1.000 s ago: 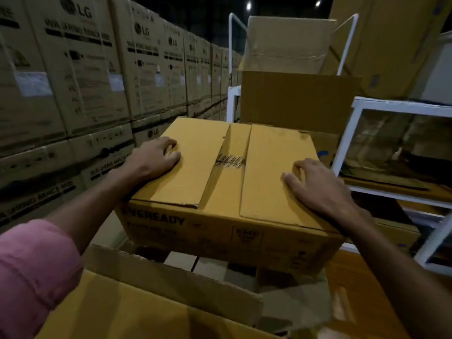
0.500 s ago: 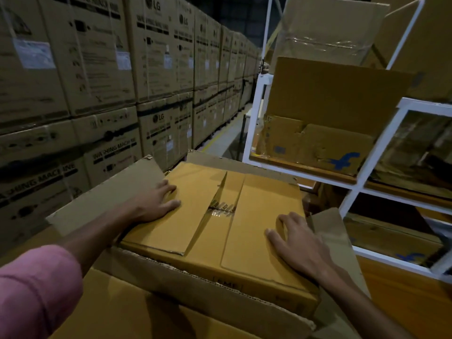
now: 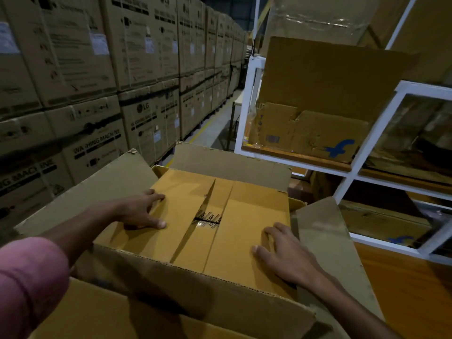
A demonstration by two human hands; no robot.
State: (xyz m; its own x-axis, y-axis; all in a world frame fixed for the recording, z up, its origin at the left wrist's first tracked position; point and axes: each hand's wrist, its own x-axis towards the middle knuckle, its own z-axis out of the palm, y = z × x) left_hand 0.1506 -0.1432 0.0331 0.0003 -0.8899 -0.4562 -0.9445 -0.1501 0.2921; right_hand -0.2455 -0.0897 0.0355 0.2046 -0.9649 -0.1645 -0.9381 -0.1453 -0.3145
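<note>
Cardboard, left hand, right hand seemingly flat

Both bare forearms reach forward from the bottom of the frame. The left hand, left of centre, lies palm down, fingers spread and thumb stretched rightward; a rolled pink fabric sleeve covers its upper arm at lower left. The right hand, right of centre, lies flat with fingers nearly straight.
</note>
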